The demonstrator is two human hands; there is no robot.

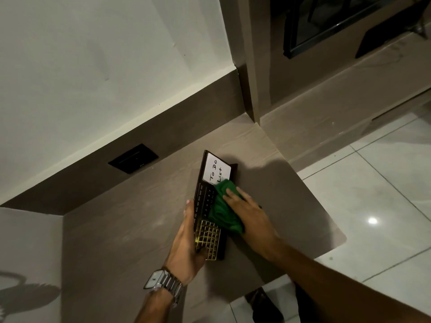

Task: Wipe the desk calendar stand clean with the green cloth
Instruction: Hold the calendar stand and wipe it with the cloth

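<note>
The dark desk calendar stand (202, 201) stands on the brown desk (130, 229), with a white "To Do List" panel at its far end and a gold grid at its near end. My left hand (186, 243) grips the stand's left edge and near end, thumb on the gold grid. My right hand (249, 215) presses the crumpled green cloth (222, 213) flat against the stand's face, over its middle. The cloth hides part of the month and number rows.
A black wall socket (133, 158) sits in the brown backsplash behind the desk. The desk's rounded corner (340, 238) ends to the right over white floor tiles (384, 194). A low ledge and dark cabinet rise at the back right. A steel watch is on my left wrist.
</note>
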